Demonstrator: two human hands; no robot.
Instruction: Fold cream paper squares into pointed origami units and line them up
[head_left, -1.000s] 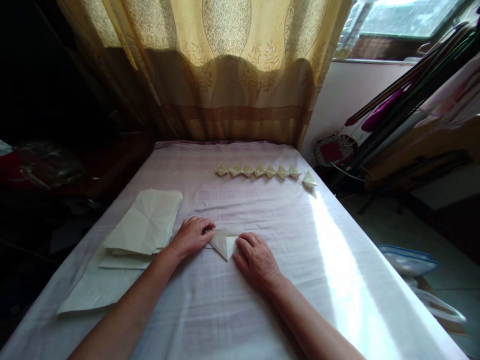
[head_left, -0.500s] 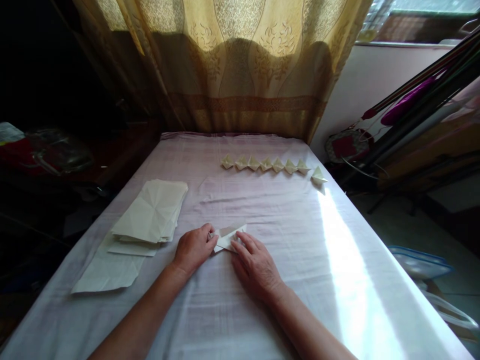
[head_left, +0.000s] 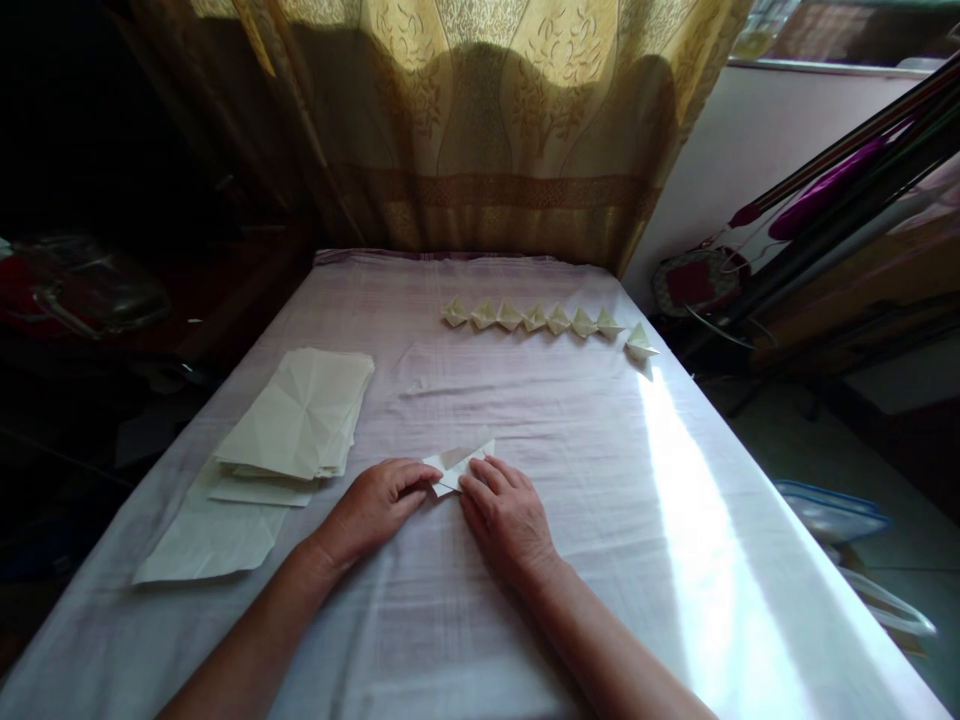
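Observation:
A small folded piece of white paper (head_left: 451, 474) lies on the cloth between my two hands, with one pointed corner up and to the right. My left hand (head_left: 388, 497) pinches its left end between thumb and fingers. On the right end, my right hand (head_left: 508, 508) grips with bent fingers pressed on the paper, its thumb mostly hidden. Beyond my hands stands a row of several folded paper boats (head_left: 534, 319), with one more boat (head_left: 639, 343) slightly apart at the right end. To the left rests a stack of creased paper sheets (head_left: 300, 415).
A pale checked cloth (head_left: 600, 600) covers the table, with a bright sunlit strip on its right. A patterned gold curtain (head_left: 487, 130) hangs behind the far edge. Clear plastic bags (head_left: 832, 510) and a red round item (head_left: 701, 283) sit off the right side.
My left hand's curled fingers have straightened, and its hold on the paper's left end has shifted. My right hand stays on the right end. The view has tilted slightly downward.

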